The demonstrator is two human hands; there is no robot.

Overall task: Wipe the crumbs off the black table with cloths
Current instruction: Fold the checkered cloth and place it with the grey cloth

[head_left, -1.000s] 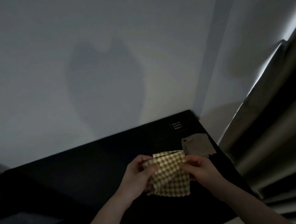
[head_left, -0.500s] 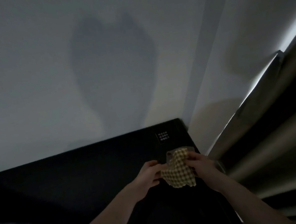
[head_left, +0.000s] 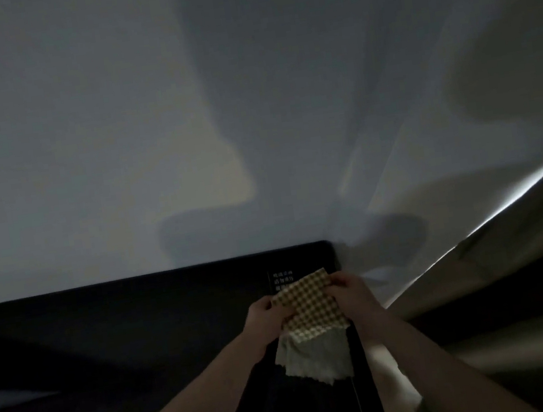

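A yellow checked cloth (head_left: pixel 310 304) is held spread out above the far right corner of the black table (head_left: pixel 141 326). My left hand (head_left: pixel 265 315) pinches its left edge and my right hand (head_left: pixel 354 293) grips its right edge. A plain pale cloth (head_left: pixel 315 355) shows just below the checked one; whether it hangs from my hands or lies on the table I cannot tell. The scene is dim and no crumbs can be made out.
A small white printed label (head_left: pixel 283 278) sits on the table near its far right corner. A pale wall (head_left: pixel 182 114) rises behind the table. Curtain folds (head_left: pixel 514 277) hang to the right of the table edge.
The bunched checked cloth has been opened out flat between my hands. A plain pale cloth now shows beneath it. The view has tilted up and shifted left.
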